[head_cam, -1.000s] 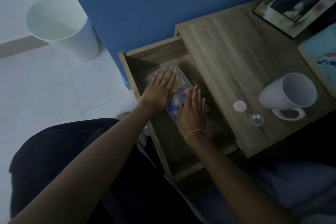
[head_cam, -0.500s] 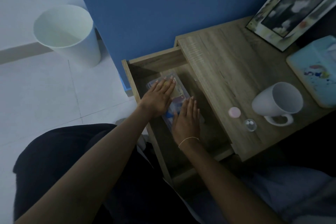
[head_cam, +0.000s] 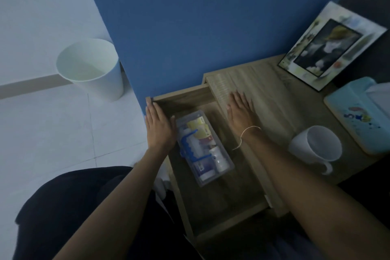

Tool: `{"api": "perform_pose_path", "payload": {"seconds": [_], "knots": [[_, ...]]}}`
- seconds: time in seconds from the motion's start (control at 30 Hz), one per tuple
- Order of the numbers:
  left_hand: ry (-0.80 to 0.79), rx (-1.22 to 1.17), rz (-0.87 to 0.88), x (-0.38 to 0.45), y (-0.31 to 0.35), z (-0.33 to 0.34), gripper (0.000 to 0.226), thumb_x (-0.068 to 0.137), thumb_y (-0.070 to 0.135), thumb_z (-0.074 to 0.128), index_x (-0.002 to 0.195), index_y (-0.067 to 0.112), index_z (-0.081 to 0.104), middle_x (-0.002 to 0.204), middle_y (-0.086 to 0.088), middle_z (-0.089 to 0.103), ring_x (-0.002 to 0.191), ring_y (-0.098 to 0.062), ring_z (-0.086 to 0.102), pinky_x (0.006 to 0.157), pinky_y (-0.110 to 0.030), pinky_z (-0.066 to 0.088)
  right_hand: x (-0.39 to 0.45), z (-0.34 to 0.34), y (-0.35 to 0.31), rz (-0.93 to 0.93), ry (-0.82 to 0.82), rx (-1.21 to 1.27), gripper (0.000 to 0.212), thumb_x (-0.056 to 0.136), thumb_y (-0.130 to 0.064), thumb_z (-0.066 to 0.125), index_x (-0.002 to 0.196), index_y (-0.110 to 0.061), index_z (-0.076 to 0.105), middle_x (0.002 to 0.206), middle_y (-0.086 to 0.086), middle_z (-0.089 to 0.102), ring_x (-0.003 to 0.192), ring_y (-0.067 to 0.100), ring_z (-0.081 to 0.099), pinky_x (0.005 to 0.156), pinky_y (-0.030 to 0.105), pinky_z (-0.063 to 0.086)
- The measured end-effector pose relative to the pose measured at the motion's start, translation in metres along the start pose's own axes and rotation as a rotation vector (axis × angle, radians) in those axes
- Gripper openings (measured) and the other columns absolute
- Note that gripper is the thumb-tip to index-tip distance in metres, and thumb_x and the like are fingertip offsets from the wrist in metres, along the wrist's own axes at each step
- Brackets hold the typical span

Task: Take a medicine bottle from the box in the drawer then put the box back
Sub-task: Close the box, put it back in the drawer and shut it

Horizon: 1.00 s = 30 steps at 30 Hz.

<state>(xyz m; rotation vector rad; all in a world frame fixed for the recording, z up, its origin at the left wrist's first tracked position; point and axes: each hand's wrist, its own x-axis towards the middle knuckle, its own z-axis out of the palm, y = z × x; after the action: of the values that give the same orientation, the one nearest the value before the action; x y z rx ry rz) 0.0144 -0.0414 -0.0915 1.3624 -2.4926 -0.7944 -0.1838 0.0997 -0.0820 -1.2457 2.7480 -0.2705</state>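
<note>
A clear plastic box (head_cam: 203,143) with a blue handle lies shut in the open wooden drawer (head_cam: 221,200), and small bottles and packets show through its lid. My left hand (head_cam: 159,129) lies flat on the drawer's outer panel just left of the box, thumb on the inner side, holding nothing. My right hand (head_cam: 240,112) rests palm down on the nightstand top (head_cam: 274,95), right of the box, fingers spread and empty. No loose bottle is in view; my right forearm covers the spot beside the mug.
A white mug (head_cam: 316,150) lies on its side on the nightstand. A light blue tissue box (head_cam: 358,116) and a picture frame (head_cam: 329,46) stand behind it. A white bin (head_cam: 92,67) sits on the tiled floor by the blue wall.
Both hands have come off the box lid. The left went to the drawer's outer panel, the right up onto the nightstand top. The box stays in the drawer.
</note>
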Motion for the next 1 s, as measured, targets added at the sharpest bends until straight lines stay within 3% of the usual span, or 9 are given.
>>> {"api": "perform_pose_path", "payload": {"seconds": [0.2, 0.33, 0.5, 0.67, 0.87, 1.0], "knots": [[0.048, -0.188, 0.031, -0.002, -0.005, 0.002, 0.068, 0.096, 0.016, 0.041, 0.146, -0.005, -0.001, 0.157, -0.024, -0.006, 0.146, -0.037, -0.006, 0.121, -0.043, 0.002, 0.000, 0.011, 0.005, -0.011, 0.082, 0.005, 0.053, 0.098, -0.026, 0.028, 0.149, -0.012, 0.028, 0.159, 0.007, 0.028, 0.149, 0.024, 0.019, 0.122, 0.045, 0.013], [0.064, -0.289, -0.063, -0.003, -0.003, 0.005, 0.074, 0.095, 0.019, 0.045, 0.148, 0.003, -0.004, 0.159, -0.020, -0.006, 0.147, -0.032, -0.005, 0.121, -0.040, 0.003, -0.001, 0.012, 0.006, -0.026, 0.099, 0.012, 0.053, 0.098, -0.025, 0.029, 0.149, -0.013, 0.028, 0.158, 0.007, 0.029, 0.149, 0.024, 0.019, 0.122, 0.044, 0.012], [0.057, -0.310, -0.044, 0.000, 0.000, 0.006, 0.077, 0.091, 0.015, 0.048, 0.149, 0.007, -0.003, 0.160, -0.017, -0.003, 0.148, -0.031, 0.000, 0.122, -0.043, 0.008, 0.001, 0.013, 0.008, -0.021, 0.114, 0.019, 0.053, 0.097, -0.026, 0.028, 0.149, -0.013, 0.030, 0.158, 0.006, 0.029, 0.149, 0.023, 0.019, 0.122, 0.044, 0.013], [-0.008, -0.353, -0.050, -0.001, 0.017, 0.006, 0.074, 0.090, 0.012, 0.045, 0.149, 0.006, 0.001, 0.160, -0.014, -0.004, 0.148, -0.025, -0.002, 0.120, -0.035, 0.005, 0.002, 0.015, 0.010, -0.025, 0.109, 0.026, 0.055, 0.096, -0.028, 0.025, 0.149, -0.012, 0.029, 0.158, 0.007, 0.030, 0.149, 0.023, 0.019, 0.122, 0.044, 0.013], [-0.112, -0.516, -0.051, -0.004, 0.035, 0.007, 0.065, 0.092, 0.009, 0.042, 0.148, 0.006, 0.010, 0.159, -0.016, 0.012, 0.147, -0.028, 0.010, 0.121, -0.047, 0.014, 0.003, 0.013, 0.008, -0.002, 0.098, 0.034, 0.054, 0.097, -0.023, 0.032, 0.148, -0.009, 0.028, 0.158, 0.007, 0.029, 0.149, 0.022, 0.018, 0.122, 0.042, 0.012], [-0.215, -0.650, -0.136, -0.015, 0.047, 0.022, 0.057, 0.090, 0.012, 0.046, 0.142, 0.012, 0.024, 0.148, -0.012, 0.038, 0.133, -0.031, 0.038, 0.112, -0.052, 0.033, 0.003, 0.012, 0.007, 0.003, 0.096, 0.024, 0.053, 0.098, -0.023, 0.033, 0.149, -0.009, 0.027, 0.159, 0.006, 0.028, 0.149, 0.021, 0.017, 0.123, 0.041, 0.010]]}}
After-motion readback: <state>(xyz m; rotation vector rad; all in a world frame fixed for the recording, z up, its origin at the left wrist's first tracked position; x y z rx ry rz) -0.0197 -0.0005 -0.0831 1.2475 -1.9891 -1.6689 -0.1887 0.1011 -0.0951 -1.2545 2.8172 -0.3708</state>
